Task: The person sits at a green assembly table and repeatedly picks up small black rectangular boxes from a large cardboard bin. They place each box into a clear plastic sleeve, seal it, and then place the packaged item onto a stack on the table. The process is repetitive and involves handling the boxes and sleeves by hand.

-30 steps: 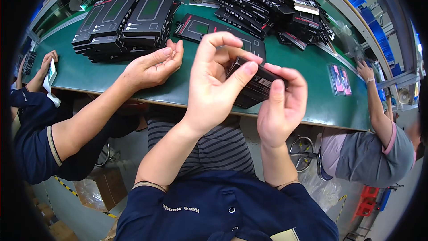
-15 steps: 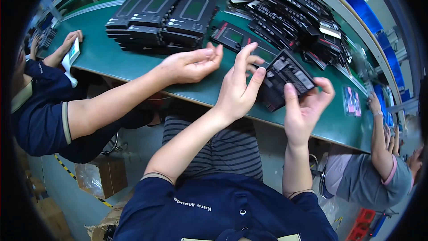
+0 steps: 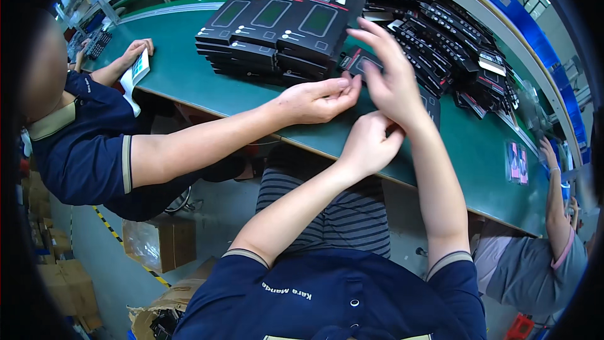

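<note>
Beside the neat box stack (image 3: pixel 280 28) on the table (image 3: pixel 173 79) | lone flat box (image 3: pixel 358 60) lay right of stack, partly behind right hand (image 3: pixel 393 88), grip apart | left hand (image 3: pixel 372 145) curled, grip's contents untellable | stack looked done; jumbled pile (image 3: pixel 440 41) farther right seemingly left

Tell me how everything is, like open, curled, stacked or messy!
left hand: fingers curled, inside hidden
right hand: fingers spread, blurred
co-worker's hand: fingers loosely curled
single black box: lying flat, partly covered
stack of black boxes: layered fairly neatly
heap of black boxes: leaning, messy
brown carton: open, clear plastic inside
</note>
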The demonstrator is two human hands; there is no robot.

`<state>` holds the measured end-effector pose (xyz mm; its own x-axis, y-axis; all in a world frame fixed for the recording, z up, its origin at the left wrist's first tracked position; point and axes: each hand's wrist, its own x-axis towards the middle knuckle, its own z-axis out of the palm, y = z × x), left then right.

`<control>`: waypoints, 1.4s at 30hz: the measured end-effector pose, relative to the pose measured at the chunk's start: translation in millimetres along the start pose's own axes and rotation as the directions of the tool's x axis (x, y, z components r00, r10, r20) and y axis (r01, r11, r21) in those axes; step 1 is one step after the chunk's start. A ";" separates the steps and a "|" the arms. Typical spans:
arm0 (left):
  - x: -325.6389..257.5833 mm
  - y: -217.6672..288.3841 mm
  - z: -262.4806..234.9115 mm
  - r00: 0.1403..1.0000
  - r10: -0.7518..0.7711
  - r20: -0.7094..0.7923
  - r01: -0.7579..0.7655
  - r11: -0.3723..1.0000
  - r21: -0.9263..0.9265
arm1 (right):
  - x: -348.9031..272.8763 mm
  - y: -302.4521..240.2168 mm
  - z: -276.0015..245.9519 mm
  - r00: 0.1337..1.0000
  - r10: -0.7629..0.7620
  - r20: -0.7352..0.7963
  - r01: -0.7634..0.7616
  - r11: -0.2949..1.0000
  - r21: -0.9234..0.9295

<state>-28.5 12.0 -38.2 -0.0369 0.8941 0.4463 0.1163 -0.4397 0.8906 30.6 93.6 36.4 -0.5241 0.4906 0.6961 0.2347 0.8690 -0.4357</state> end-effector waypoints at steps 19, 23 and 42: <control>-13.9 17.3 -2.8 0.883 0.202 0.424 -0.453 0.604 0.656 | -194.2 3.7 -148.7 0.877 0.446 0.178 -0.406 0.887 -0.220; -35.5 33.9 7.5 0.759 0.195 0.622 -0.601 0.576 0.553 | -252.1 74.9 -226.8 0.844 0.370 -0.388 -0.534 0.520 -0.667; 6.4 40.7 -10.2 0.801 -0.005 0.599 -0.396 0.745 0.536 | -209.0 -13.8 -152.1 0.718 0.676 -0.168 -0.695 0.710 -0.113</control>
<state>-34.2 -1.0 1.8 0.5644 0.7690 0.3001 0.6334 -0.6366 0.4400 261.4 -11.0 -16.3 -0.0806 0.9502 0.3012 0.6237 0.2838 -0.7284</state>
